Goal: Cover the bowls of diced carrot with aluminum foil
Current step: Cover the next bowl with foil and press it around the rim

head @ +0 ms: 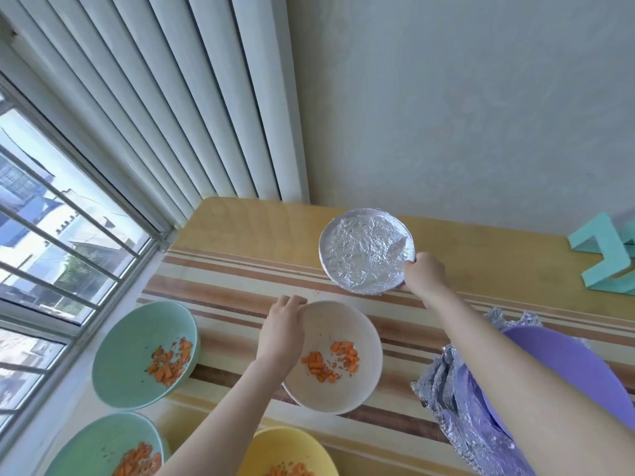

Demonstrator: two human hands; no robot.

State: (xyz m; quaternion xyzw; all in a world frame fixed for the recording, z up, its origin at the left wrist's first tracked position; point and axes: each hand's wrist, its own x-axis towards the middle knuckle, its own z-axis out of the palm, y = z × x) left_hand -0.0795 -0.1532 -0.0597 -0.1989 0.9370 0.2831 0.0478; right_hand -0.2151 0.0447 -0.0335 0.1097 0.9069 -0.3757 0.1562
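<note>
On the striped table (pixel 240 280) the right hand (pixel 424 274) grips the near right rim of a foil-covered bowl (pixel 366 255), which sits tilted at the far side. The left hand (pixel 283 329) holds the far-left rim of an uncovered white bowl (pixel 343 324) with diced carrot (pixel 331 362) in it. Left of it, by the window (pixel 51 218), stand two green bowls (pixel 130 338) of carrot, and a yellow bowl (pixel 275 444) sits at the bottom edge. Under the right forearm lies a purple bowl (pixel 563 365) on crumpled aluminum foil (pixel 443 383)
</note>
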